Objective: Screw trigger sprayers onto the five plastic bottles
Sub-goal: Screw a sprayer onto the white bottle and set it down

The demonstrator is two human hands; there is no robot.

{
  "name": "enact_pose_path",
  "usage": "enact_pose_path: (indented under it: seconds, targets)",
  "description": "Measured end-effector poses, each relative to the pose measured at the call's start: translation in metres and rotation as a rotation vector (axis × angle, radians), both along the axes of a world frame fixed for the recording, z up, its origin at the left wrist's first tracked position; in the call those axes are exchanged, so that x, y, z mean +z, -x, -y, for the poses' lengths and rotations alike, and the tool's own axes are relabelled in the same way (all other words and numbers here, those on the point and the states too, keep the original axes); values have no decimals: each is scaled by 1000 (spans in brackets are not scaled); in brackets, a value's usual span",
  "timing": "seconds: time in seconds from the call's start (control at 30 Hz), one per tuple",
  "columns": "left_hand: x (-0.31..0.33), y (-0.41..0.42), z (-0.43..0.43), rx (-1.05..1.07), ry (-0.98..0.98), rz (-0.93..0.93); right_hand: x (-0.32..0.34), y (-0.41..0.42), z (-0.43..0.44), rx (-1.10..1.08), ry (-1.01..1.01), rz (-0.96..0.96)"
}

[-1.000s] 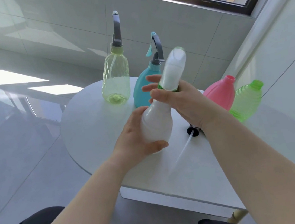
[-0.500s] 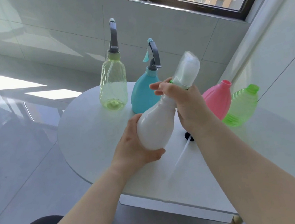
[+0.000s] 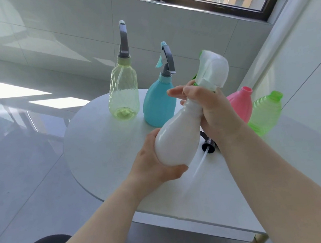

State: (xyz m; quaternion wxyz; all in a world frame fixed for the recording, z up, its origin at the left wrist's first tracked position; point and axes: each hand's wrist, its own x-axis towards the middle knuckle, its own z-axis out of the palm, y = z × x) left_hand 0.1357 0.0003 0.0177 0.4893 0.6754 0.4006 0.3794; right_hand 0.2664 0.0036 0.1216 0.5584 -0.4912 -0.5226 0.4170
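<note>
My left hand (image 3: 150, 166) grips the base of a white bottle (image 3: 179, 137), which is tilted up to the right above the table. My right hand (image 3: 212, 109) is curled round its neck, just below a white and green trigger sprayer (image 3: 213, 70) sitting on top. A yellow-green clear bottle (image 3: 123, 93) and a teal bottle (image 3: 158, 103) stand behind, each with a grey sprayer on. A pink bottle (image 3: 240, 104) and a green bottle (image 3: 266, 112) stand at the right with open necks. A loose black sprayer (image 3: 208, 146) with a white tube lies on the table under my right wrist.
The round white table (image 3: 102, 148) has its edge toward me and to the left, with grey floor beyond. A tiled wall and a window run behind the bottles. A white wall stands close on the right.
The white bottle has tilted further to the right and the sprayer head has turned. My right hand has shifted round the neck. The view has moved slightly.
</note>
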Motion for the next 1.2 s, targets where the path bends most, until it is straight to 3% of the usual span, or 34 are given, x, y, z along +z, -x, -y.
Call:
enact_pose_path:
  seconds: [0.13, 0.43, 0.63, 0.87, 1.2]
  targets:
    - [-3, -2, 2, 9, 0, -19, 0, 8, 5, -153, 54, 16]
    - [-4, -1, -4, 1, 17, -92, -14, 0, 7, -191, 142, 191]
    - [-11, 0, -6, -22, -138, -264, 5, -10, 1, -259, 53, 121]
    - [-22, -5, -12, -61, -339, -812, 23, -48, -30, -523, -52, 157]
    - [-25, -7, -13, -56, -357, -863, -5, -53, -72, -521, 0, 255]
